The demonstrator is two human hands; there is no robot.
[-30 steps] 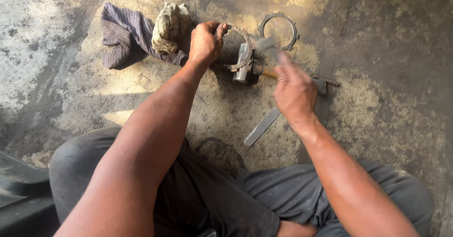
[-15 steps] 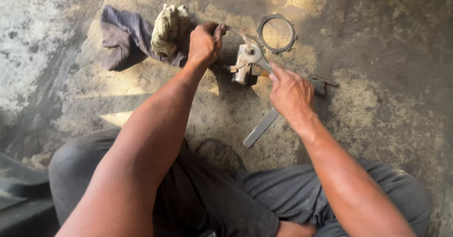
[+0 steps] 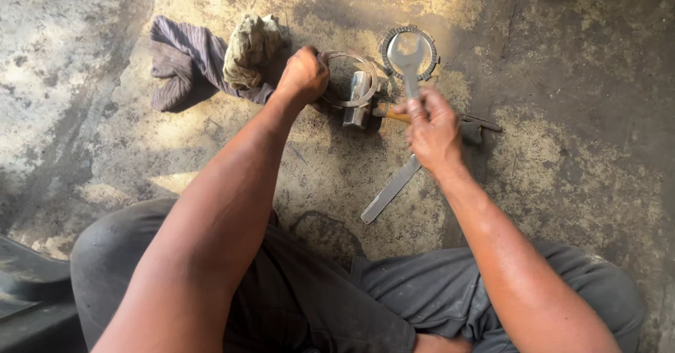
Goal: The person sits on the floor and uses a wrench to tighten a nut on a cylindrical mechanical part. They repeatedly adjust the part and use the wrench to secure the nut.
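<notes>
Nearest lay a flat steel bar (image 3: pixel 391 189) on the concrete floor (image 3: pixel 562 149). Beyond it the right hand (image 3: pixel 432 129) was clenched around a wrench (image 3: pixel 407 52), stiff, heavy-looking steel gripped at mid-shank, its open head raised over a toothed ring (image 3: pixel 430 43). The left hand (image 3: pixel 304 77) pinched a thin, springy-looking metal ring (image 3: pixel 349 79) at its rim, just left of the wrench.

My left hand (image 3: pixel 304 75) is fisted, arm stretched forward; my right hand (image 3: pixel 432 129) is closed, wrist bent inward.
</notes>
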